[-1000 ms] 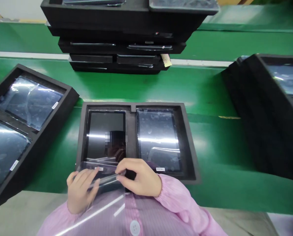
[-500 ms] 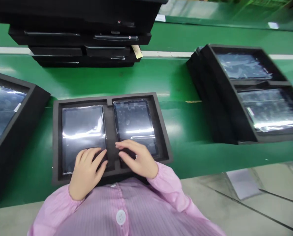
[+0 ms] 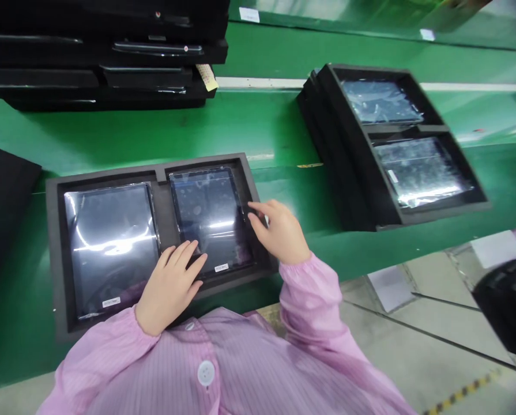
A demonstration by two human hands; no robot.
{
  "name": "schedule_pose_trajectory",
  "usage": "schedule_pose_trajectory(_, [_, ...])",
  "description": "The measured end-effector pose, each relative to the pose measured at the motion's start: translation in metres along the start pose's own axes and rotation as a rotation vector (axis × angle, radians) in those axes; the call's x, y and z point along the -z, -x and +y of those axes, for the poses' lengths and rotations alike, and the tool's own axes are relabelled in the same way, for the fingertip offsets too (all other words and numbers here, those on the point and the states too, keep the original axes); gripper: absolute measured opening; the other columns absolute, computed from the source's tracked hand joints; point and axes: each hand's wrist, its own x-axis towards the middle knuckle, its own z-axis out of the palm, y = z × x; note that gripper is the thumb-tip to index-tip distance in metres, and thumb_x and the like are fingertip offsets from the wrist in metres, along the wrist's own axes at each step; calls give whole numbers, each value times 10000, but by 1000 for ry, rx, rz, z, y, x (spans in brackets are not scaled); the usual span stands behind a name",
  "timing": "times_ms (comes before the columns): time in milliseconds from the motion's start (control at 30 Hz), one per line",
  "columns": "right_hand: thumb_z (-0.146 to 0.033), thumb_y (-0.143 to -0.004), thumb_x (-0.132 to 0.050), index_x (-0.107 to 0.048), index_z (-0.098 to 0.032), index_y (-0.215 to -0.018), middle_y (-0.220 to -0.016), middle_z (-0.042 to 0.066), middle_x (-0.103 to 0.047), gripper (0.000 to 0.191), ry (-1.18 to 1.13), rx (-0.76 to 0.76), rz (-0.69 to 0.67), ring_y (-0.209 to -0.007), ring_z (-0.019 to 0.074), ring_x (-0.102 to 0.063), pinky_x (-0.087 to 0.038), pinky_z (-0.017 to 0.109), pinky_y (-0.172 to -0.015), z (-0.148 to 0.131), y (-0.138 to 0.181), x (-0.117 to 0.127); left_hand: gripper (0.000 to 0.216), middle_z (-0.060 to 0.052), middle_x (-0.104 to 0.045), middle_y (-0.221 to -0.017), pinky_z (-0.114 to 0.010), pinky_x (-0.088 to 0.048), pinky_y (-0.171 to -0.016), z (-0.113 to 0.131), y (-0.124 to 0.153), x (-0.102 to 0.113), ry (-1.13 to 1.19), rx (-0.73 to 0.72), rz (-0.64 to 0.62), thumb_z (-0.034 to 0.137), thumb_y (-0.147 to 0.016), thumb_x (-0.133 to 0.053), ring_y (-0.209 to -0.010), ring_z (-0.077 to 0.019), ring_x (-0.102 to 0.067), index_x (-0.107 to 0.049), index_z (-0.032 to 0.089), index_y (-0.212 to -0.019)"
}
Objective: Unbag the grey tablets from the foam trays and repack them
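Note:
A black foam tray (image 3: pixel 54 242) lies on the green belt in front of me with two tablets in its pockets. The left tablet (image 3: pixel 110 242) is wrapped in clear film. The right tablet (image 3: pixel 208 210) has a bare dark screen and a small white label near its front edge. My left hand (image 3: pixel 171 285) lies flat with fingers stretched out on the right tablet's near left corner. My right hand (image 3: pixel 277 230) is at that tablet's right edge, fingers apart and curled toward it, touching the tray wall. Neither hand holds anything.
A stack of black trays (image 3: pixel 102 63) stands at the back left. Another stack (image 3: pixel 353 167), its top tray holding two film-wrapped tablets (image 3: pixel 422 170), sits to the right. A further tray's edge (image 3: pixel 2 190) shows at far left. A grey floor and a dark object (image 3: pixel 508 300) lie lower right.
The clear film held a second ago now covers the left tablet. Both hands have shifted right onto the right tablet. My view has swung to the right.

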Motion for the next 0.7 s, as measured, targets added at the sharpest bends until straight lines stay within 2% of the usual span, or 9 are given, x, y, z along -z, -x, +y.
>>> schedule_pose_trajectory(167, [-211, -886, -541, -672, -88, -1156, -948, 142, -599, 324, 106, 151, -6, -906, 279, -533, -447, 411, -864, 14, -82, -16, 337, -151, -587, -1275, -450, -459, -932, -2, 0, -6, 81, -41, 34, 140, -826, -662, -1131, -297, -550, -619, 124, -1160])
schedule_pose_trajectory(300, [-270, -901, -555, -700, -132, -1103, -979, 138, -599, 284, 137, 183, -88, -937, 292, -513, -418, 423, -852, 12, -122, -27, 145, -87, -657, -1158, -406, -449, -919, -11, 4, -11, 270, -52, 88, 178, -905, -579, -1081, -251, -578, -666, 144, -1015])
schedule_pose_trajectory(433, [-256, -883, -592, -733, -181, -995, -904, 106, -600, 195, 77, 218, -127, -891, 270, -511, -405, 405, -808, 14, -133, -30, 132, -38, -685, -1024, -375, -437, -855, -18, 5, -13, 401, 11, 132, 188, -932, -548, -968, -207, -590, -679, 177, -918])
schedule_pose_trajectory(600, [-205, -830, -631, -721, -171, -845, -821, 75, -590, 98, -103, 305, -91, -817, 225, -522, -421, 376, -783, 13, -128, -20, 149, -16, -684, -859, -347, -421, -739, -17, 4, -12, 386, -2, 143, 167, -931, -537, -801, -179, -547, -683, 184, -907])
schedule_pose_trajectory(700, [-257, -855, -596, -693, -194, -786, -770, 51, -604, 135, -270, 384, -247, -767, 197, -544, -447, 353, -739, 9, -112, 6, 143, -19, -687, -855, -330, -408, -675, -15, 3, -11, 367, -12, 131, 157, -924, -539, -771, -176, -525, -680, 176, -923])
